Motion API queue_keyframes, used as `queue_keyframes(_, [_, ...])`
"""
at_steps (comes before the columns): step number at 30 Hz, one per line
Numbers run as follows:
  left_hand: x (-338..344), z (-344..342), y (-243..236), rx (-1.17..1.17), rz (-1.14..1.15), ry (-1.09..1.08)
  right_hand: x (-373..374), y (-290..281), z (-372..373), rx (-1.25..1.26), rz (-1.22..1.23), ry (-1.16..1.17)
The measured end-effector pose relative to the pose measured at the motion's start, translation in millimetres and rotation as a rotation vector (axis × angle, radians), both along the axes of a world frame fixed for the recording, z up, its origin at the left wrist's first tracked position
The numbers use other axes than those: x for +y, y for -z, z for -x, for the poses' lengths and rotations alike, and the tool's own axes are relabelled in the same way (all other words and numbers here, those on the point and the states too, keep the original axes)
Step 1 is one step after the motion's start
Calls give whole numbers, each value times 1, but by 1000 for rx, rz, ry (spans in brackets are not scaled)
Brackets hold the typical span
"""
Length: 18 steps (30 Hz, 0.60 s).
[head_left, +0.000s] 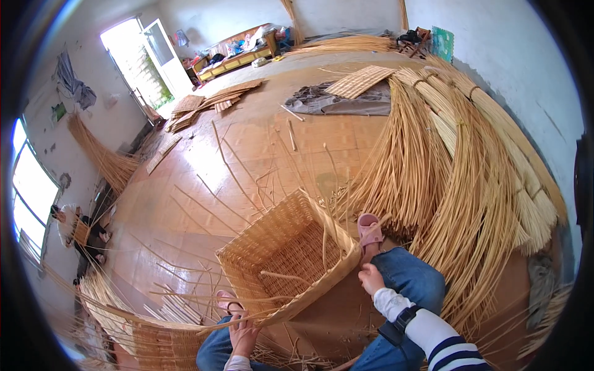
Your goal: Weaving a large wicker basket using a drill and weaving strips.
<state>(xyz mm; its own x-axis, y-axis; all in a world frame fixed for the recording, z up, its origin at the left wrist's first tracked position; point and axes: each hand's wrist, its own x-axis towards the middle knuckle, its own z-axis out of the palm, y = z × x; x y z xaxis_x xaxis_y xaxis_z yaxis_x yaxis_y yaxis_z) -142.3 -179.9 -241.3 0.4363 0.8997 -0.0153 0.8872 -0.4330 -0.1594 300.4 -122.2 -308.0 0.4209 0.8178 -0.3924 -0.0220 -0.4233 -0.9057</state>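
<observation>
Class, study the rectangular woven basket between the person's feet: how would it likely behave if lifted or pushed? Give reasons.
The rectangular woven basket is probably light for its size, being hollow and thin-walled. Its close weave suggests fairly stiff walls that flex slightly, and its boxy form makes rolling unlikely. The long unwoven rods sticking out might sway or snag.

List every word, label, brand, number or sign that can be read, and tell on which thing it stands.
No text can be read.
Tan rectangular woven basket: no lettering shows.
Black wristband: no readable text.
Green rectangular board: any marks are too small to read.
</observation>
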Motion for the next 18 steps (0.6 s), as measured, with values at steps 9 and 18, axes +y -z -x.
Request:
queue_keyframes(9, [-9, -11, 61, -1559, 267, -679, 59, 55, -21, -153, -50, -201])
queue_keyframes(18, [-11, 42, -39, -1437, 299, -732, 43, -25, -11, -84, -273, -146])
